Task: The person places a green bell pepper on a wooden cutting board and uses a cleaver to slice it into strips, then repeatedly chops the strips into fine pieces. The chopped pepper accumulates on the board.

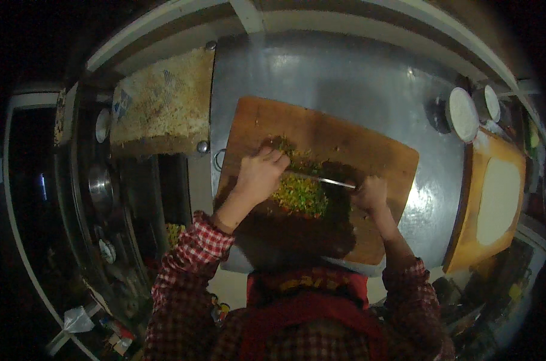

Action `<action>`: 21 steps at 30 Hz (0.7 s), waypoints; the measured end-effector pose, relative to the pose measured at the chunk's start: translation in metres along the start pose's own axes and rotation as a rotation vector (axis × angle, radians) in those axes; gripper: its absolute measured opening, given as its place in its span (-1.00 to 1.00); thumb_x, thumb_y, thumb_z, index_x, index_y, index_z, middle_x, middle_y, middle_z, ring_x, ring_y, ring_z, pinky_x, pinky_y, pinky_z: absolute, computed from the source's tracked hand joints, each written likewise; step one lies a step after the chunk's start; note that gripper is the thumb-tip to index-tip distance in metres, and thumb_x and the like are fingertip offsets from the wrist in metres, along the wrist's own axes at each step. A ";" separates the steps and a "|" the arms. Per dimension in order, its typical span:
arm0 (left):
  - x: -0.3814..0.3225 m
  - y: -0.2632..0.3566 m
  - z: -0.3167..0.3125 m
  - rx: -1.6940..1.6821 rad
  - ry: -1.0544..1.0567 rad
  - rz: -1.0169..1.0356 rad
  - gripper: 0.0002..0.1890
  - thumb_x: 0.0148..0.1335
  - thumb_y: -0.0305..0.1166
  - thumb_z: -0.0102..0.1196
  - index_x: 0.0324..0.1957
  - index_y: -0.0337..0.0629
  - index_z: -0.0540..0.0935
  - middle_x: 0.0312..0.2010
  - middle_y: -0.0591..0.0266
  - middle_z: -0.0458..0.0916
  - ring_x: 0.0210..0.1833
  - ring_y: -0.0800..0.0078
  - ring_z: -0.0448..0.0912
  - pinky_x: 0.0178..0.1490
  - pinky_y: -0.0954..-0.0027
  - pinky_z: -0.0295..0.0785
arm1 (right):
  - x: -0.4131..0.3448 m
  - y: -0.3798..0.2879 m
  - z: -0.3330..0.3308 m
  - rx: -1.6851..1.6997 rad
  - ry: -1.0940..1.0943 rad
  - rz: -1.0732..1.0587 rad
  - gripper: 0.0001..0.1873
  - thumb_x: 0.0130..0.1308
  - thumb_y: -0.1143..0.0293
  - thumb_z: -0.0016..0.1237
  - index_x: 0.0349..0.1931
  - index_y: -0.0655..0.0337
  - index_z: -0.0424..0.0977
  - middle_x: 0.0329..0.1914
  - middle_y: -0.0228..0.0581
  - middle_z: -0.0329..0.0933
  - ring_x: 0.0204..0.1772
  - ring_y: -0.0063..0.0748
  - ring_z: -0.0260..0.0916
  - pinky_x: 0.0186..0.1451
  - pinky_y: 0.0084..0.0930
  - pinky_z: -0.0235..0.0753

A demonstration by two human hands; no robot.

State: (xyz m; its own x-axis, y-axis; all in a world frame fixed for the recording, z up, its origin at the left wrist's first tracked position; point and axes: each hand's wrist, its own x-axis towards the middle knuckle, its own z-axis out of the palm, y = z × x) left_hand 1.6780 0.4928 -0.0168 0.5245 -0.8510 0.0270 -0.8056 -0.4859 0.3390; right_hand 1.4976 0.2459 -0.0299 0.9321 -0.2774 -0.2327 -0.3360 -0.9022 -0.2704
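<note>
A heap of finely chopped green and orange vegetables (302,196) lies in the middle of a wooden cutting board (381,149). My right hand (371,193) grips the handle of a knife (336,182), whose bright blade edge runs left across the heap's far side. Near the blade's left end, my left hand (261,173) is curled with bent fingers over the board; whether it touches the blade or holds any bits is unclear. More chopped bits are scattered beyond the blade. The blade's face and the handle are mostly hidden or dark.
The board rests on a metal worktop (354,76). At right stand a bowl of white contents (463,115) and a wooden board (464,216) bearing a flat pale sheet (499,201). A stained panel (164,101) lies at left, near a metal bowl (100,187).
</note>
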 end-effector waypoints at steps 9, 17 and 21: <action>-0.007 0.003 0.004 0.031 -0.085 -0.002 -0.75 -0.15 -0.46 0.25 -0.34 0.00 0.57 -0.29 0.34 0.57 -0.08 0.25 0.58 -0.26 0.10 0.52 | -0.012 -0.007 0.009 0.084 0.101 0.041 -0.70 0.11 0.09 0.13 -0.43 0.16 0.56 -0.62 -0.03 0.55 -0.50 0.05 0.57 -0.44 -0.07 0.53; -0.033 -0.013 -0.002 -0.157 0.007 -0.018 -0.79 -0.14 -0.56 0.17 -0.38 -0.06 0.59 -0.32 0.27 0.59 -0.12 0.18 0.57 -0.27 0.09 0.51 | -0.038 -0.033 -0.033 -0.068 -0.083 -0.011 -0.76 0.05 0.22 0.13 -0.38 0.20 0.59 -0.54 -0.02 0.59 -0.46 0.06 0.59 -0.40 -0.10 0.57; -0.038 0.022 0.011 -0.123 -0.022 0.064 -0.79 -0.13 -0.53 0.18 -0.36 -0.05 0.59 -0.29 0.28 0.60 -0.11 0.18 0.59 -0.27 0.10 0.51 | -0.086 -0.019 -0.027 -0.084 -0.047 0.090 -0.74 0.06 0.15 0.17 -0.39 0.14 0.59 -0.55 -0.02 0.59 -0.47 0.04 0.59 -0.45 -0.14 0.55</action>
State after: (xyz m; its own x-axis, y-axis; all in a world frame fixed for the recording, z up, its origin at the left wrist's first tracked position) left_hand 1.6373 0.5125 -0.0204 0.4655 -0.8845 0.0317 -0.7970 -0.4034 0.4496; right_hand 1.4278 0.2777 0.0203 0.8906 -0.3444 -0.2969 -0.4038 -0.8993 -0.1681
